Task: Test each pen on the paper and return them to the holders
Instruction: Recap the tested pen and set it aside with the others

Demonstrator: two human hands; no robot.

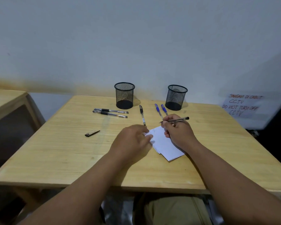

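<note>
Right hand (178, 132) grips an uncapped pen (177, 120) above the paper (164, 143); left hand (133, 140), fingers loose, pins the paper's edge. Risk: weak pinning lets the paper slide; the loose cap (92, 133) left of it may roll away.

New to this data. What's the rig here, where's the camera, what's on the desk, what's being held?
No robot: a person works with bare hands, and one wide-angle camera on their head looks forward and down. On the wooden table stand two empty mesh holders, the left holder and the right holder. Lying loose: three black pens, two blue-capped pens and a pen cap. The right hand holds an uncapped pen over the paper. The left hand rests on the paper's edge.
</note>
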